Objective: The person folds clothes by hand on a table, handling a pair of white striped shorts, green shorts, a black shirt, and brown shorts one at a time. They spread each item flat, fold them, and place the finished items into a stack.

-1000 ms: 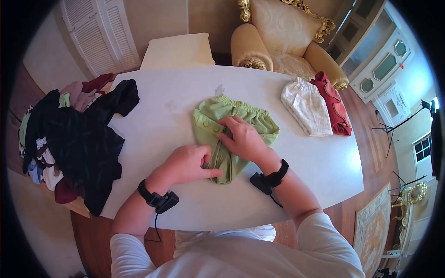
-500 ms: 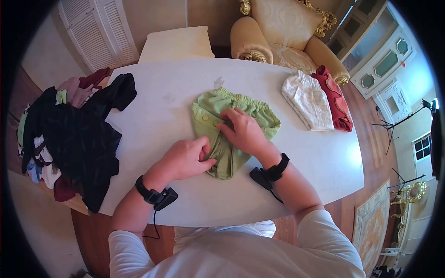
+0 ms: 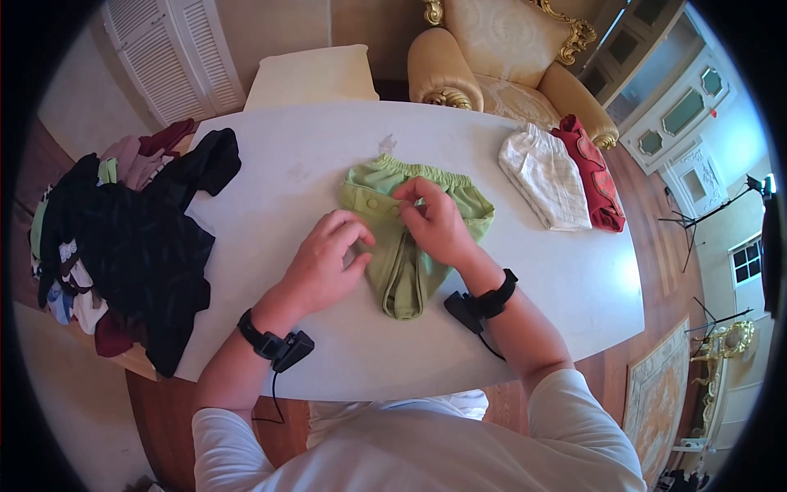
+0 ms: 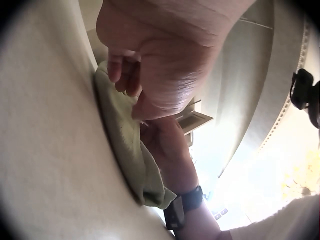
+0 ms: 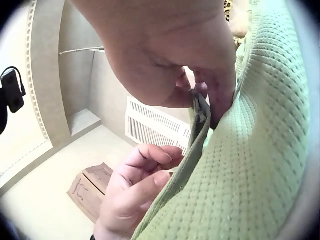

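Light green shorts lie on the white table, elastic waistband away from me and round buttons along a band at the upper left. My right hand is over their middle. In the right wrist view, its thumb and fingers pinch a raised edge of the green cloth. My left hand hovers at the left side of the shorts, fingers loosely bent and thumb apart. From the left wrist view, the left hand shows nothing held, with the right hand beyond it.
A heap of clothes, with a black garment on top, covers the table's left end. White shorts and a folded red garment lie side by side at the right. Beyond the table stand a gold armchair and a cream stool.
My left hand has lifted off the lower left of the shorts and moved up, its fingers spreading. The right hand has drawn its fingers together at the cloth, near the buttons.
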The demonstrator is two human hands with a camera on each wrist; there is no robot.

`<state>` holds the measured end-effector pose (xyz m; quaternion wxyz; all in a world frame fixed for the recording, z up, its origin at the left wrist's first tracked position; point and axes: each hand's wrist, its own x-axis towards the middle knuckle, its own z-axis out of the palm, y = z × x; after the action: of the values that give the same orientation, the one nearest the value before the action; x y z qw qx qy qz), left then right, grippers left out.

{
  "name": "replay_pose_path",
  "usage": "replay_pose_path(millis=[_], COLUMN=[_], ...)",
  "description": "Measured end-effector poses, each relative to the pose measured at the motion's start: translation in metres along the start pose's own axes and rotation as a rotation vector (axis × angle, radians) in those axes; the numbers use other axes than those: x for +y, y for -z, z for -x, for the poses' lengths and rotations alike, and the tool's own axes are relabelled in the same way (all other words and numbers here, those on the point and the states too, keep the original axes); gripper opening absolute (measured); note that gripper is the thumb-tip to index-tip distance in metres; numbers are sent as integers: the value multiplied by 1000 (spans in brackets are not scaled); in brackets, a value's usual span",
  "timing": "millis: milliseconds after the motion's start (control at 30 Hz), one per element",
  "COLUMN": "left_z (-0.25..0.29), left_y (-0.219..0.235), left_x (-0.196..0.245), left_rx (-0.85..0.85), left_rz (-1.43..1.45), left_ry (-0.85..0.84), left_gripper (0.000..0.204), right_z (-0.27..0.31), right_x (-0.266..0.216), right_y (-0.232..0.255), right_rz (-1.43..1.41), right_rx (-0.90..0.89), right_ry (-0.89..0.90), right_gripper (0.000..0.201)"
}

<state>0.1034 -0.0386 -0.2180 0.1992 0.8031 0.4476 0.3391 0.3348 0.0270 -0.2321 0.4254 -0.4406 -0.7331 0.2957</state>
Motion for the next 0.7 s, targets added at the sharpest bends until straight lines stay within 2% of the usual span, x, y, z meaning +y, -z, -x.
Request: replay_pose_path(millis=[100, 200, 300, 500, 600, 700], left_z=[1, 3, 4, 5, 6, 6], left_y=[0, -2, -3, -5, -4, -5], left_x=[-7, -7, -5, -7, -9, -9], left_rx=[-85, -137, -203, -231, -252, -253], left_rz=[-24, -35, -12, -25, -32, -28], left_ry=[-76, -167, -156, -147, -163, -163], left_gripper=[22, 21, 24, 26, 27, 27], right_z=[0, 1, 4, 5, 0, -3], right_x=[4, -5, -12, -11, -16, -17], right_y=[0, 5, 6, 7, 25, 51], right_rz=[-14, 211, 251, 297, 383, 452], right_rx=[-22, -43, -89, -128, -137, -350], right_ry=[-33, 90, 128, 114, 92, 40], right_gripper=[14, 16, 16, 16, 20, 25])
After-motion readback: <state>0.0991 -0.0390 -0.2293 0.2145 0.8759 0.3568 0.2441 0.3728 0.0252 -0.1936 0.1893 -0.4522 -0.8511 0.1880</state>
